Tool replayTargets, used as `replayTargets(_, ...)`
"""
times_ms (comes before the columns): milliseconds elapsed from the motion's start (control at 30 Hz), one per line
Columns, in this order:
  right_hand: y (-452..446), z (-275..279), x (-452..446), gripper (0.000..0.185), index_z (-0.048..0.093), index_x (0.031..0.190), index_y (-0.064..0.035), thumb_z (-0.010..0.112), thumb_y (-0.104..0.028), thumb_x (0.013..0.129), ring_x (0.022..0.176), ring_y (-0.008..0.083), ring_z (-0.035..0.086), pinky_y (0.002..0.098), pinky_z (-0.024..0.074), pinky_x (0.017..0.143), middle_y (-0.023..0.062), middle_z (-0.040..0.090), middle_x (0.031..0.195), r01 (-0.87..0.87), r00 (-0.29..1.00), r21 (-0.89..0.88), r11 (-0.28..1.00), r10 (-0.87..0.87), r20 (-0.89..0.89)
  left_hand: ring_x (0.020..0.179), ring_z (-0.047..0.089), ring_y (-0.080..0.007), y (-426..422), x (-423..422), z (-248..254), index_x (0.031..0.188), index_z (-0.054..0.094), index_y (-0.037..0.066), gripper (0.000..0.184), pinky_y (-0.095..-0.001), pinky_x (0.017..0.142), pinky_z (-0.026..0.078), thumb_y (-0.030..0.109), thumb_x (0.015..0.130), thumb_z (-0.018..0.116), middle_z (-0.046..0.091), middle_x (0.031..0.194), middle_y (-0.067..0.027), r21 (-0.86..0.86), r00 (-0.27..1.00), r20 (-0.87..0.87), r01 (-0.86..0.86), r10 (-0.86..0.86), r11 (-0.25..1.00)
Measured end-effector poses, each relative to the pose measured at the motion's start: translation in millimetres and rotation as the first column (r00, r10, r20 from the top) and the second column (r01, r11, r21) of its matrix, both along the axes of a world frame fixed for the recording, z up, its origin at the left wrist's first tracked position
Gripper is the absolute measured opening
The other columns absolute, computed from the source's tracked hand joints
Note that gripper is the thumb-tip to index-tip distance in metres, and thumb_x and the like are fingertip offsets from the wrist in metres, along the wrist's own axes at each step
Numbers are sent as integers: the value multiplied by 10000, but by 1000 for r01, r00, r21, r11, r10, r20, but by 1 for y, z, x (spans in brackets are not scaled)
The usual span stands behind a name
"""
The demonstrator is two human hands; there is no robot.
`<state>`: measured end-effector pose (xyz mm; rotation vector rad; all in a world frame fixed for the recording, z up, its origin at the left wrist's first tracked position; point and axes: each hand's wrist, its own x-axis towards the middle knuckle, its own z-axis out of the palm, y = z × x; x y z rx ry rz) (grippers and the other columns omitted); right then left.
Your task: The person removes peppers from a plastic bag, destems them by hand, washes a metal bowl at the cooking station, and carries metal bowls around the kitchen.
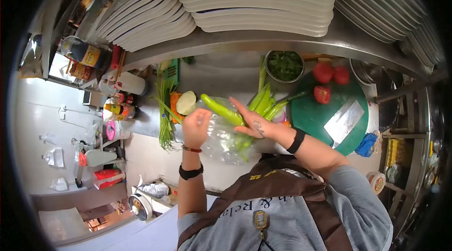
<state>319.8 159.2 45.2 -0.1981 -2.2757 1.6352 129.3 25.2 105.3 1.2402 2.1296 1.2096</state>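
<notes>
My left hand (196,126) is closed at the near left side of a clear plastic bag (221,138). It is slightly blurred, and its fingers appear to pinch the bag's edge. My right hand (254,123) has its fingers stretched out and its thumb apart. A long light-green pepper (222,109) lies over the bag, one end against the gap between that thumb and the fingers. More green peppers (262,101) rest on the counter just beyond my right hand. Some green shows through the lower part of the bag. A pale cut vegetable (186,103) sits beyond my left hand.
Right of me, a round green cutting board (306,124) carries a cleaver (345,121) and red tomatoes (323,72). A bowl of leafy greens (285,66) stands behind. Green stalks (167,124) lie left. Stacked white plates (259,1) fill the overhead shelf.
</notes>
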Motion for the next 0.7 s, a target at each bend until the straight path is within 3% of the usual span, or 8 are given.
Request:
replayTargets(133,1,-2,11,926,-7,1491,-46,656,-204,864,1118,453,521,413,413,970,342,454,1289,-126,976,18,992,120,182,755,594,-174,8,-3,-9,884,661,-10,81,-298,728,472,58,842,644,656,844,-72,111,977,43,-212,208,971)
replayTargets(267,11,13,8,924,3,1493,-50,655,-252,871,1121,431,533,403,418,967,351,469,1265,-141,896,-31,990,141,422,1011,554,-190,14,-17,-18,975,651,-14,121,-281,854,450,57,889,603,577,1115,-142,227,847,-461,-177,266,958)
replayTargets(300,12,14,6,923,5,1494,-53,655,-263,871,1126,422,536,402,419,968,350,475,1260,-143,870,-38,989,144,472,1040,549,-213,15,-16,-8,1014,640,-9,149,-306,877,445,55,885,600,562,1159,-150,292,858,-433,-158,277,943)
replayTargets(367,3,-2,0,889,55,1494,-62,652,-280,872,1149,399,534,395,418,978,318,499,1253,40,997,110,993,-48,65,1097,540,-258,22,-7,26,1092,616,-1,223,-356,923,437,53,877,595,530,1247,-167,418,882,-372,-120,291,901)
replayTargets(400,0,-8,-3,873,80,1494,-66,650,-289,872,1160,388,533,391,417,983,302,511,1250,149,980,153,977,-126,-153,1166,516,-247,23,-4,34,1231,539,2,327,-359,1007,392,34,906,533,541,1258,-136,413,989,40,-148,144,898)
replayTargets(500,-9,36,-13,772,246,1458,-59,665,-303,857,1205,352,517,390,401,1010,234,531,1271,70,977,-206,976,-109,-183,1191,500,-222,27,-21,22,1296,490,-13,378,-355,1039,370,31,921,501,516,1317,-116,163,900,376,170,-220,972)
replayTargets(600,-11,46,-14,682,381,1388,-36,692,-284,834,1217,316,516,384,396,1019,186,535,1289,70,990,-178,981,-90,-106,1268,457,-230,32,-19,9,1356,427,-27,431,-347,1047,372,108,949,475,492,1363,-143,41,735,421,570,-532,820)
replayTargets(700,-4,55,-9,662,428,1354,-30,719,-270,809,1206,281,528,381,405,1012,170,543,1284,35,975,-239,970,-86,-207,1269,457,-214,35,-3,7,1369,424,-18,469,-343,1053,367,127,936,529,491,1369,-141,199,535,629,590,-564,782)
